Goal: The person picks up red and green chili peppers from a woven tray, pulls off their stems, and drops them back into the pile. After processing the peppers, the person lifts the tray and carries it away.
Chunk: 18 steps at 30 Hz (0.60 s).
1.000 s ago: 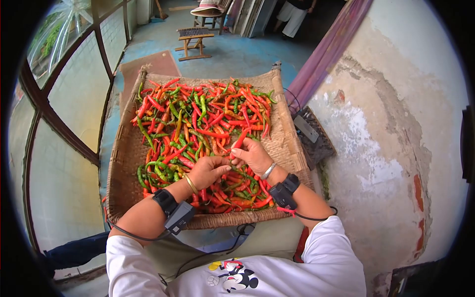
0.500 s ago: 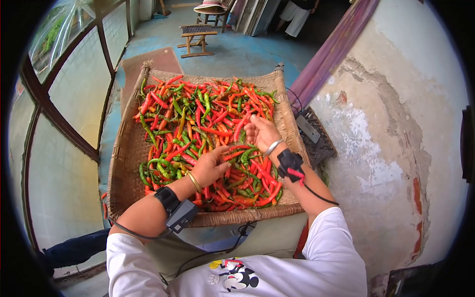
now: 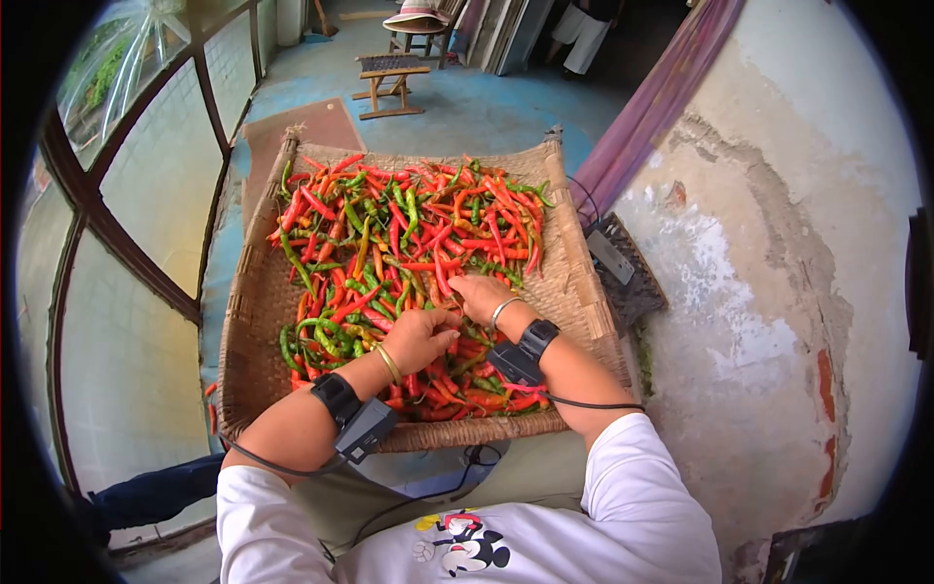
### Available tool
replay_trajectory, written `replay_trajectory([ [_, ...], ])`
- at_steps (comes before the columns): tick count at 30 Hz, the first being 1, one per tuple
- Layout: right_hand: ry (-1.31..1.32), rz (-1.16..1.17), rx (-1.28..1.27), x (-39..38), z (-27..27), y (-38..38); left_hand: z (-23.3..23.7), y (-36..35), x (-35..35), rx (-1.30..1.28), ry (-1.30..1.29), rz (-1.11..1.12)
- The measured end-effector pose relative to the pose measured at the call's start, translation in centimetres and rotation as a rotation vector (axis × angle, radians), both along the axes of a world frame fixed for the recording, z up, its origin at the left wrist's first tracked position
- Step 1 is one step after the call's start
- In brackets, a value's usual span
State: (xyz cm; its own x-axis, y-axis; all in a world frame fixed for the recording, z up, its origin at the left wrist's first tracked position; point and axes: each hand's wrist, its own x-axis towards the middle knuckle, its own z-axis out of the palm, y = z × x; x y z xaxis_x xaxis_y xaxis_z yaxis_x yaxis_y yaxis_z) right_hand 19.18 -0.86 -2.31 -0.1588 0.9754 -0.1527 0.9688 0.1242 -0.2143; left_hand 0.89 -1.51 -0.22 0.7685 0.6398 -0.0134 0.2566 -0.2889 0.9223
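Observation:
A wide woven tray (image 3: 251, 321) in front of me holds a thick layer of red and green chili peppers (image 3: 355, 219). Over the middle of the heap, my left hand (image 3: 422, 337) has its fingers curled in; whatever lies inside them is hidden. Close on its right is my right hand (image 3: 484, 298), palm down, with thumb and fingertips pinched at the lower end of a red chili pepper (image 3: 442, 274). The fingertips of the two hands nearly meet. Peppers show on all sides of both hands.
Beyond the tray stand a low folding stool (image 3: 389, 86) and a chair with a hat (image 3: 416, 17). Window panels (image 3: 146, 146) run along the left. A worn wall (image 3: 739, 282) and a purple curtain (image 3: 642, 127) are on the right. A person (image 3: 584, 34) stands far back.
My right hand, which held up a red chili pepper, has come down and left, palm now turned down beside my left hand. The left hand has shifted slightly right, its fingers more curled.

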Motion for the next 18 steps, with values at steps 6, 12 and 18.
replay_trajectory([
  [6, -0.11, 0.065, -0.063, 0.8, 0.3, -0.5, -0.5, 0.2, 0.0, -0.006, -0.007, 0.016],
  [12, -0.161, 0.017, -0.19, 1.1, 1.4, -0.8, -0.3, 0.2, -0.1, -0.04, -0.008, 0.026],
  [18, -0.041, -0.025, -0.262, 1.8, 3.6, -1.1, -0.3, 0.3, 0.0, -0.027, -0.012, 0.045],
])
